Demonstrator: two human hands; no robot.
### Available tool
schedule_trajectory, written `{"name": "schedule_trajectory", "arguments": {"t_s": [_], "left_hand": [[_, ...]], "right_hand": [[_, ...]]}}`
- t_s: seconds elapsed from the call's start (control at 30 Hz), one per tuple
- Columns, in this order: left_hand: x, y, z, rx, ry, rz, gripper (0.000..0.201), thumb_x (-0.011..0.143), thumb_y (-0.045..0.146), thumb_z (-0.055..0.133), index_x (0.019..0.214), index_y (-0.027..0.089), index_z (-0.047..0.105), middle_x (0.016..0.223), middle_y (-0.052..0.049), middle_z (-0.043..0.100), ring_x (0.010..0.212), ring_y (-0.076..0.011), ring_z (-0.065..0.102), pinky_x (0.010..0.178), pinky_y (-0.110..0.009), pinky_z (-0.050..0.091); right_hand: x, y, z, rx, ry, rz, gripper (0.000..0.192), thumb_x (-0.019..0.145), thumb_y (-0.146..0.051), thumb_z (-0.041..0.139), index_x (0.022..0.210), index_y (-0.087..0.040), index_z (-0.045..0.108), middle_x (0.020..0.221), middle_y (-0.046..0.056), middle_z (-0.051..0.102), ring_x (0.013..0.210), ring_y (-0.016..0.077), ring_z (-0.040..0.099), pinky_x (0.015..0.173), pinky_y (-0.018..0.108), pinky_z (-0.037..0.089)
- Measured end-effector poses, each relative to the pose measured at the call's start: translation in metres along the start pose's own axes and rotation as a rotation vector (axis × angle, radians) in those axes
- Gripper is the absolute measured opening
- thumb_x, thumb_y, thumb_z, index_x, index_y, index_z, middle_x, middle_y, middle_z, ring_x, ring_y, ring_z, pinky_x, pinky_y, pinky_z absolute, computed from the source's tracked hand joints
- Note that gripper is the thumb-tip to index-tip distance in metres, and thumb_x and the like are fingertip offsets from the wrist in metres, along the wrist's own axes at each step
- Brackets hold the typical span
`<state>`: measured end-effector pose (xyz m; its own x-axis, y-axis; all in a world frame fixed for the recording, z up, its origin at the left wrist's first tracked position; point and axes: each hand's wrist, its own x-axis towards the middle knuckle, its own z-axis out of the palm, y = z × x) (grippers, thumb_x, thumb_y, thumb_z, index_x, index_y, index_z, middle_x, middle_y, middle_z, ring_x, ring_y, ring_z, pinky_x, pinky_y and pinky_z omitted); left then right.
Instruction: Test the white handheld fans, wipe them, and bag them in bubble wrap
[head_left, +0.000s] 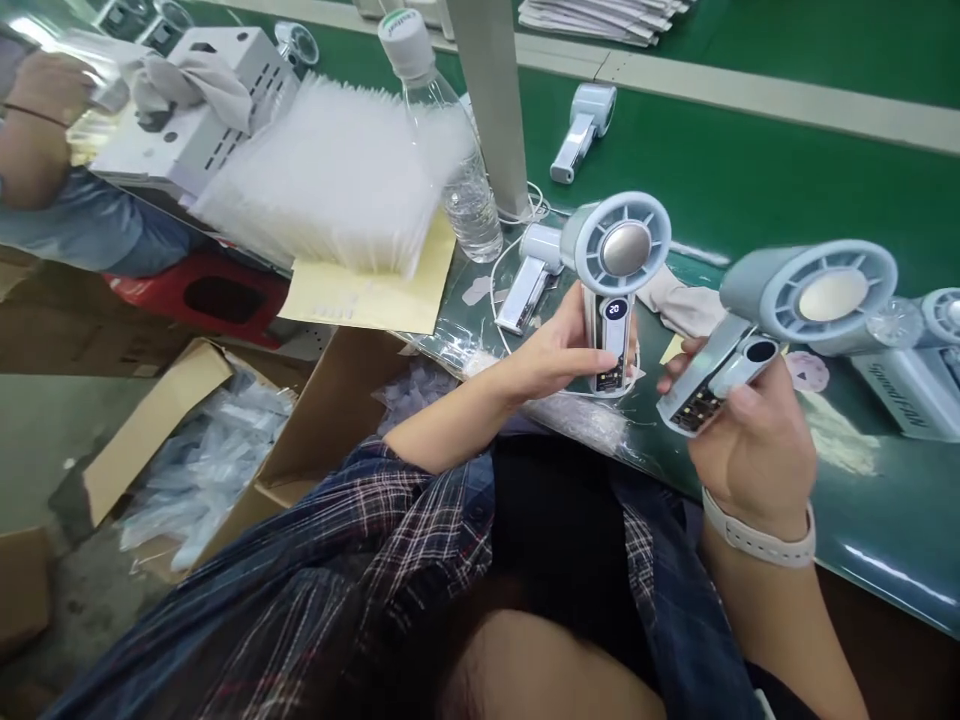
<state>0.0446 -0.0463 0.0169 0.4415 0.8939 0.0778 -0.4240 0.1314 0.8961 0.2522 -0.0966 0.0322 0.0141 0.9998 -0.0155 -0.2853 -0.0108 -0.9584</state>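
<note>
A seated person in a plaid shirt is gripping two handheld fans over the near edge of a green workbench (750, 180): the left hand (559, 355) is closing around the handle of an upright fan (619, 275) whose small round display is glowing with the figure 20, while the right hand (754, 445), wearing a pale wristband (757, 540), is clasping the handle of a second fan (787, 320) that is tilting away to the right, its display dark. Both fans are sitting just above the bench rather than resting on it. Judging by their pale plastic shells, they are likely to be light and stiff, with smooth handles that could slip and slatted round heads that look like the more delicate part, so the handle below the display appears to be the safer place to hold. Behind the upright one, another fan (529, 280) is lying flat beside a white cable, a further one (581, 130) is lying farther back, and more are crowding the right edge (930, 370). A clear water bottle (450, 150) is standing next to a stack of clear bags (330, 170) on a yellow sheet (367, 290). An open cardboard box (225, 440) holding wrapped pieces is sitting on the floor, and a co-worker's arm (37, 110) is showing at top left
</note>
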Motion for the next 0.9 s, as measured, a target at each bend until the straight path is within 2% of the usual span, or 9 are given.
{"name": "schedule_trajectory", "arguments": {"t_s": [0.07, 0.23, 0.4, 0.57, 0.7, 0.9], "left_hand": [[0.0000, -0.0024, 0.0061, 0.009, -0.013, -0.019, 0.084, 0.069, 0.054, 0.095, 0.127, 0.028, 0.039, 0.109, -0.003, 0.065, 0.087, -0.0204, 0.070, 0.081, -0.043, 0.065], [0.0019, -0.0019, 0.0112, 0.023, -0.060, -0.053, 0.084, 0.071, 0.062, 0.094, 0.125, 0.027, 0.040, 0.109, -0.003, 0.064, 0.086, -0.0213, 0.070, 0.077, -0.043, 0.066], [-0.0011, 0.0042, 0.0087, 0.047, -0.102, -0.060, 0.077, 0.074, 0.054, 0.095, 0.121, 0.027, 0.040, 0.114, -0.005, 0.063, 0.092, -0.0220, 0.071, 0.082, -0.042, 0.066], [-0.0039, 0.0056, 0.0075, 0.054, -0.168, -0.046, 0.076, 0.075, 0.048, 0.095, 0.120, 0.027, 0.038, 0.108, -0.002, 0.059, 0.086, -0.0186, 0.069, 0.081, -0.040, 0.065], [-0.0035, 0.0016, 0.0055, 0.094, -0.166, -0.060, 0.081, 0.074, 0.056, 0.094, 0.123, 0.028, 0.036, 0.109, -0.003, 0.061, 0.091, -0.0228, 0.072, 0.083, -0.043, 0.065], [-0.0024, -0.0011, 0.0064, 0.091, -0.167, -0.098, 0.089, 0.069, 0.064, 0.094, 0.127, 0.028, 0.036, 0.116, -0.008, 0.065, 0.097, -0.0278, 0.074, 0.083, -0.046, 0.063]], "right_hand": [[-0.0040, -0.0008, -0.0025, -0.006, -0.034, -0.002, 0.036, 0.089, -0.043, 0.085, 0.120, -0.031, 0.071, 0.118, 0.007, 0.073, 0.095, 0.0254, 0.071, 0.078, 0.041, 0.063], [-0.0100, 0.0015, -0.0080, -0.050, -0.077, -0.058, 0.033, 0.094, -0.037, 0.081, 0.125, -0.030, 0.071, 0.120, 0.008, 0.075, 0.095, 0.0258, 0.074, 0.086, 0.045, 0.066], [-0.0068, 0.0028, -0.0044, -0.043, -0.044, -0.077, 0.032, 0.094, -0.036, 0.081, 0.123, -0.031, 0.069, 0.121, 0.007, 0.074, 0.098, 0.0268, 0.075, 0.089, 0.048, 0.067], [-0.0055, 0.0042, 0.0011, -0.008, -0.021, -0.043, 0.037, 0.088, -0.033, 0.084, 0.122, -0.031, 0.070, 0.117, 0.006, 0.076, 0.095, 0.0255, 0.073, 0.086, 0.045, 0.067], [-0.0066, 0.0032, 0.0013, -0.021, -0.032, -0.069, 0.034, 0.090, -0.035, 0.083, 0.121, -0.031, 0.069, 0.116, 0.007, 0.076, 0.094, 0.0262, 0.074, 0.085, 0.045, 0.066], [-0.0061, 0.0046, 0.0012, 0.011, -0.010, -0.062, 0.046, 0.082, -0.037, 0.093, 0.121, -0.031, 0.070, 0.114, 0.006, 0.078, 0.091, 0.0257, 0.075, 0.082, 0.044, 0.066]]}}
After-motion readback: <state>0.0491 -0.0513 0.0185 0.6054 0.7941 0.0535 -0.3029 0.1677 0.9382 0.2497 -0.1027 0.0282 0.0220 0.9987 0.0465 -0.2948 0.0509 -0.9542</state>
